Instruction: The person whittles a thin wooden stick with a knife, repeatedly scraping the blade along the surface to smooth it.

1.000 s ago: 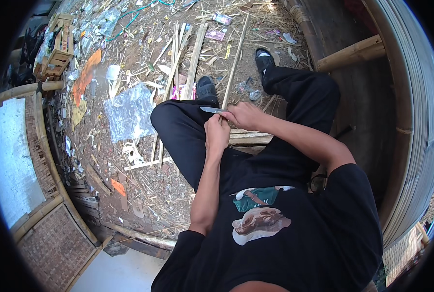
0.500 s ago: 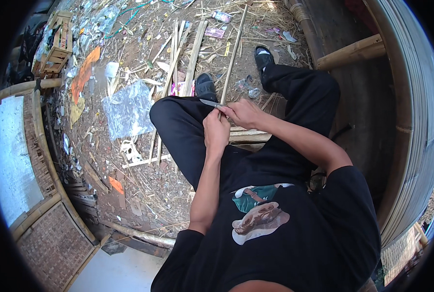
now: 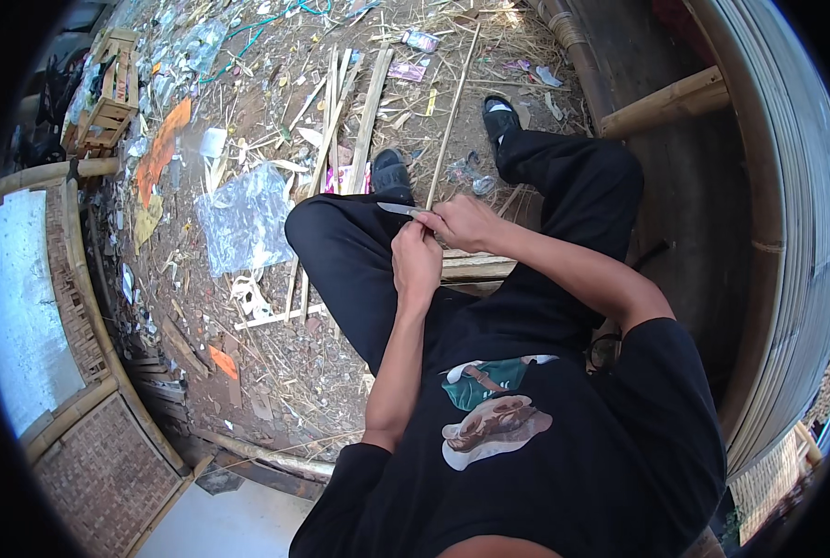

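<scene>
My right hand [image 3: 466, 223] is closed around a small knife, whose pale blade [image 3: 396, 208] points left over my left thigh. Fingers bent, my left hand [image 3: 417, 262] grips the near end of a long thin bamboo strip [image 3: 453, 116] just below the blade. The strip runs away from me between my feet, across the littered ground. Both hands meet above my lap, and the knife's handle is hidden in my right fist. Where the blade meets the strip is too small to make out.
Several split bamboo strips [image 3: 370, 110] lie beyond my left knee, near a clear plastic sheet [image 3: 245, 219]. Under my hands, between my thighs, are pieces of wood [image 3: 475, 270]. A wooden crate [image 3: 117, 88] stands far left; a bamboo-framed wall [image 3: 773, 246] rises on the right.
The whole view has shifted a little, so the ground sits slightly lower. My hands keep their grips, and the knife blade lies slightly flatter and lower in the picture.
</scene>
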`<state>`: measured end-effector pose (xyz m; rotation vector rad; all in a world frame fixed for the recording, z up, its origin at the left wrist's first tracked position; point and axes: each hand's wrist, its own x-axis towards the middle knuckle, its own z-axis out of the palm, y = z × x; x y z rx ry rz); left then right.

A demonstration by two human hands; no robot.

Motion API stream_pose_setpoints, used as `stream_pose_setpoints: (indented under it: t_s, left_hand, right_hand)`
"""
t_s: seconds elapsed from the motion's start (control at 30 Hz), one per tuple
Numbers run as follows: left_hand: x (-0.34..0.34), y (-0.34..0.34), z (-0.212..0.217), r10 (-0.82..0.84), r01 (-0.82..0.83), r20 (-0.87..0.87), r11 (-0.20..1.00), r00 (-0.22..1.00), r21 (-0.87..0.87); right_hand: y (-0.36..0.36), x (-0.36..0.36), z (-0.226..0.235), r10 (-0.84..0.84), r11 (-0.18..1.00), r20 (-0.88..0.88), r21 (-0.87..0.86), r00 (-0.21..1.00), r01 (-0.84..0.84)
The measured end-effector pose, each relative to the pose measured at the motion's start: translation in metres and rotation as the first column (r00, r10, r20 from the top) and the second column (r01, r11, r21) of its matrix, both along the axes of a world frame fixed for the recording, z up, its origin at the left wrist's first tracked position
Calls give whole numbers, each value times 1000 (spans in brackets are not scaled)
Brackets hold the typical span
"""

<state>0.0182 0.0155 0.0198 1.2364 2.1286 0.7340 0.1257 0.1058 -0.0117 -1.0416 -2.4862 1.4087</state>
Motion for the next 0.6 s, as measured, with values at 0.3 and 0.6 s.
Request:
stream_pose_setpoints:
  t_s: [0.3,0.6]
  left_hand:
    - [-3,4,-5,101,-104,88,994,991,28]
    - [1,-3,3,87,-88,16,995,996,38]
  right_hand:
    - [-6,1,-2,28,1000,-20,-4,999,-28]
    - [37,1,-18,-220,975,-24,23,975,220]
